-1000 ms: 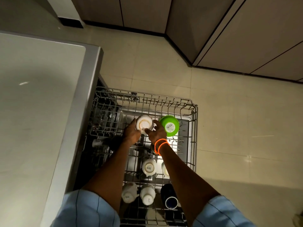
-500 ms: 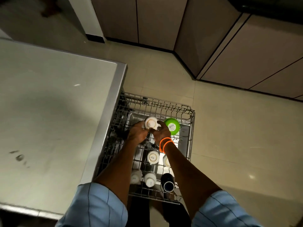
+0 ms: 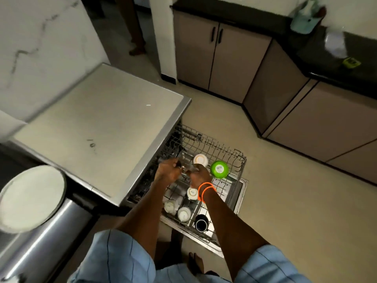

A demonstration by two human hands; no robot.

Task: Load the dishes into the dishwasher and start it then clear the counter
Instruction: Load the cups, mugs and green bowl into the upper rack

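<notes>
A person in blue sleeves leans over the pulled-out dishwasher rack [image 3: 234, 154]; both hands meet above its middle; the left hand [image 3: 167, 170] curls round something small and dark; the right hand's [image 3: 199, 176] grip is blurred, so I cannot tell; an upturned white cup [image 3: 200, 159] and green bowl [image 3: 219, 169] stand just beyond; the steel bench [image 3: 106, 123] lies left.

A beige tiled floor [image 3: 285, 201] fills the room from centre to four o'clock. Tan cupboards [image 3: 214, 58] with dark handles run from twelve to three o'clock under a black worktop [image 3: 265, 23]. A white marbled wall [image 3: 40, 48] rises at ten o'clock.
</notes>
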